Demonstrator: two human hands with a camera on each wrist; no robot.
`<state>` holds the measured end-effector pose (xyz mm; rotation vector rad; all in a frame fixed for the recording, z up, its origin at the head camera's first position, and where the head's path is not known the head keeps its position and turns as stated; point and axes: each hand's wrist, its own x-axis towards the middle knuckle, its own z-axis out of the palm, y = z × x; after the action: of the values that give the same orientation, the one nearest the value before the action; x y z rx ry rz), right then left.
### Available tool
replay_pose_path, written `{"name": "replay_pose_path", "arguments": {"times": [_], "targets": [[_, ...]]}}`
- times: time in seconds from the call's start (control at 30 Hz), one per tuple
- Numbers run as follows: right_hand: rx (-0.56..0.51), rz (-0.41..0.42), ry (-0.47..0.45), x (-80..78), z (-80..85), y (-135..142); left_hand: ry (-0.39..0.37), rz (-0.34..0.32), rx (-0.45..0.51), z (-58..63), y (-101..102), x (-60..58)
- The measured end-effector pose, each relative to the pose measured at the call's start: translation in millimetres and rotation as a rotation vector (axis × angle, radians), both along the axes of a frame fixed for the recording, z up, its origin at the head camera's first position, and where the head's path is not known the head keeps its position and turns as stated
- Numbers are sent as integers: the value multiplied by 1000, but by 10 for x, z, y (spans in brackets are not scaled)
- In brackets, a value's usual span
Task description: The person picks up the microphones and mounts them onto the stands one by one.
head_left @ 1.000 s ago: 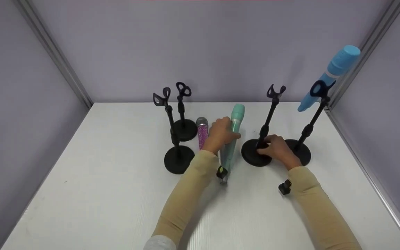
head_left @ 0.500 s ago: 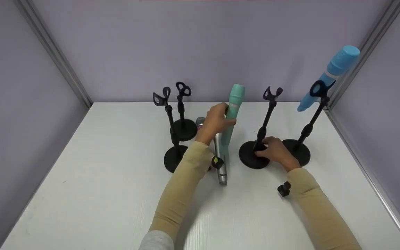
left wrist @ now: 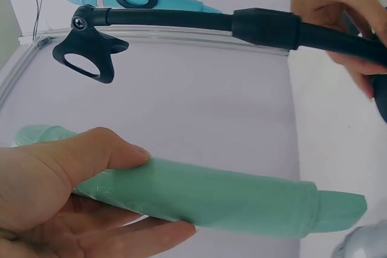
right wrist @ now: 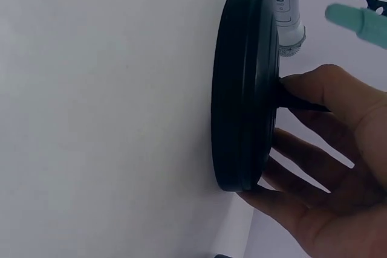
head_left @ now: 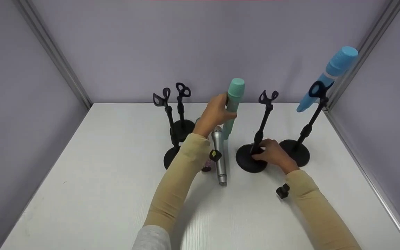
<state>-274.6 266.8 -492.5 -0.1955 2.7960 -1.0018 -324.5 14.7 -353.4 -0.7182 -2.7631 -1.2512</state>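
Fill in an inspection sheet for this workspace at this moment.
Surface: white table.
Job's things: mint microphone, raised; silver microphone, lying on the table; pink microphone, mostly hidden; blue microphone, in the rightmost stand; nearer left stand; farther left stand.
Clutter: nothing seen.
Grippers: left hand holds the mint microphone; right hand grips the middle stand low on its pole.
Cables: thin dark wires, upper left of the left wrist view.
Surroundings: pale walls, metal corner strips.

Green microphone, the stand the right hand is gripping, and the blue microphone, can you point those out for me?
Green microphone [head_left: 234, 105]: head view, upper part of its body.
Gripped stand [head_left: 258, 136]: head view, thick collar on its pole.
Blue microphone [head_left: 326, 79]: head view, middle of its body.
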Motion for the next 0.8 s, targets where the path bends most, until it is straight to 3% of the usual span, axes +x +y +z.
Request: {"name": "replay_pose_path", "arguments": {"times": [0.27,0.53,0.8], "targets": [[-34,20,-2,38,-7,-37,36,-61,-68,200,36,-40],[-7,35,-1,30,-3,-75,6,-111,-90,370,103,-70],[-10,37,2,43,13,-67,25,-141,-120,561,189,-93]]}}
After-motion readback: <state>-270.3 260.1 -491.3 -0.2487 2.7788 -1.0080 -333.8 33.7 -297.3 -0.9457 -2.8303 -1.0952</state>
